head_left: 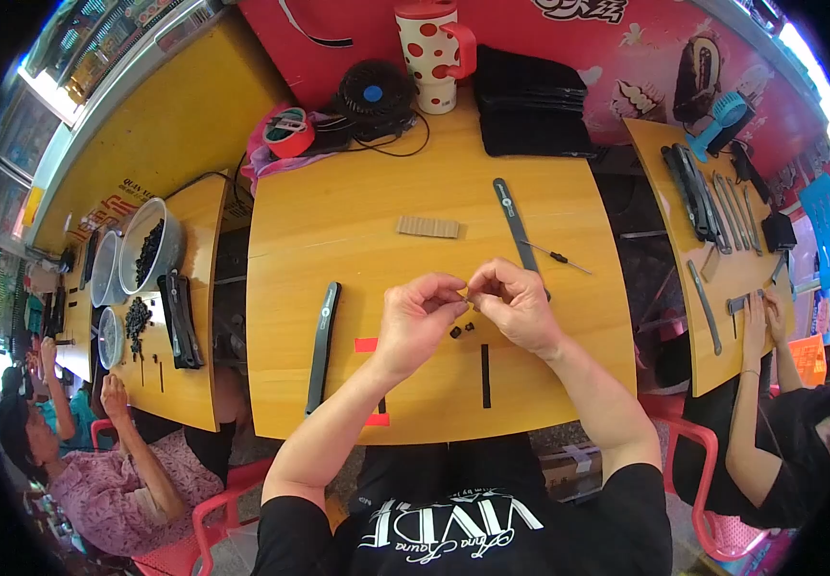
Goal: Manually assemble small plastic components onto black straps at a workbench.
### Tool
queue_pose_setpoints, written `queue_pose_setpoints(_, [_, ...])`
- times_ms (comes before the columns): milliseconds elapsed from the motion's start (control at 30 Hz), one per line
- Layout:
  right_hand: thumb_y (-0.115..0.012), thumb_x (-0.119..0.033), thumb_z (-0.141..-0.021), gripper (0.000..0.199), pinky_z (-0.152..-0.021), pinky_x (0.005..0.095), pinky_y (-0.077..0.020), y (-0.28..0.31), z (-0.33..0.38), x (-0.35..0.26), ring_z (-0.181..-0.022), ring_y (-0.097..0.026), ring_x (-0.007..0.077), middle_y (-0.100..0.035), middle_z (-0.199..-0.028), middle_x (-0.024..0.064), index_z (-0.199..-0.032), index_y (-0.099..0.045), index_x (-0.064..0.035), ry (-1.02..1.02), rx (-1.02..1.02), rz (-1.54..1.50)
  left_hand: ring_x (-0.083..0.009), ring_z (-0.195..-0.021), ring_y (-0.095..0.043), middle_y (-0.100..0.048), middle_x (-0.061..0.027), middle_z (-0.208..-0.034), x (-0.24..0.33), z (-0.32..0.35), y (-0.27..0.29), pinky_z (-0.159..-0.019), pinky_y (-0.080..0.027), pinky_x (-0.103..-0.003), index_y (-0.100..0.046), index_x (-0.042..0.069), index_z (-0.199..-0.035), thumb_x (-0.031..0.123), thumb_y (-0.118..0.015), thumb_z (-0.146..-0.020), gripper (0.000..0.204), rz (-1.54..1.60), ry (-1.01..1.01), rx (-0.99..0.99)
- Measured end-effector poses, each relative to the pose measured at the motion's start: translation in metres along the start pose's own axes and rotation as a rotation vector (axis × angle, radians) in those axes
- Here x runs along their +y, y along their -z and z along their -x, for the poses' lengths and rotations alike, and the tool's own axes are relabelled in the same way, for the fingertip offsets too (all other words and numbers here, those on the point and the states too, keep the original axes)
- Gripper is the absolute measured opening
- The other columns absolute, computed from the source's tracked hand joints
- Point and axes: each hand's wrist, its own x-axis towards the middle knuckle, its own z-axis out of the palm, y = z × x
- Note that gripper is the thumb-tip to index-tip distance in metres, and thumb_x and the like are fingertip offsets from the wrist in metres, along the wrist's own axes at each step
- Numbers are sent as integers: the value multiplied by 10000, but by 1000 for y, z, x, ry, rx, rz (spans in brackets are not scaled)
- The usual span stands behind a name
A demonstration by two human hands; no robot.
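Note:
My left hand (417,322) and my right hand (516,309) meet over the middle of the wooden table (338,226), thumbs and forefingers pinched close together. Whatever lies between the fingertips is too small to make out. Just below them rest small black pieces (455,332). A short black strip (485,376) lies near my right wrist. Beyond the right hand are a long dark strap (514,223) and a thin metal rod with a black middle (559,257). Another black strap (323,348) lies left of my left forearm. Red tape pieces (366,345) stick to the tabletop by that forearm.
A brown cardboard strip (427,227) lies ahead. At the back stand a black fan (375,91), a dotted tumbler (428,58), a red tape roll (288,134) and stacked black pouches (533,106). People work at side tables; the left one holds plastic tubs (173,252).

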Motion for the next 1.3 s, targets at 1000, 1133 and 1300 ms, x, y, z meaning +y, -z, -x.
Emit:
queue_pose_setpoints(1000, [-542,127,-808,193,-723,231,-442,3,2,1,-805,-524,73,-550,-876,25,-899,-508,-40,101,51,52,-90,-739,-643,-706,-61,-842,0,-7,0,-636,-512,-231,-673,-23,-963,29,-646,-864,115,353,172,-43])
queue_pose_setpoints(1133, [-561,105,-824,183,-714,226,-447,7,-1,-4,-789,-526,62,-551,-882,8,-922,-519,-44,35,47,73,-150,-694,-642,-692,-71,-793,-10,-3,8,-605,-502,-261,-673,-20,-945,29,-642,-847,114,-61,-3,53])
queue_pose_setpoints(1300, [-557,34,-822,155,-631,238,-441,10,-5,2,-693,-521,76,-550,-789,1,-954,-526,-41,-3,62,151,-318,-782,-578,-590,-129,-808,-11,10,14,-687,-485,-392,-692,25,-901,42,-684,-755,147,-865,-489,12])
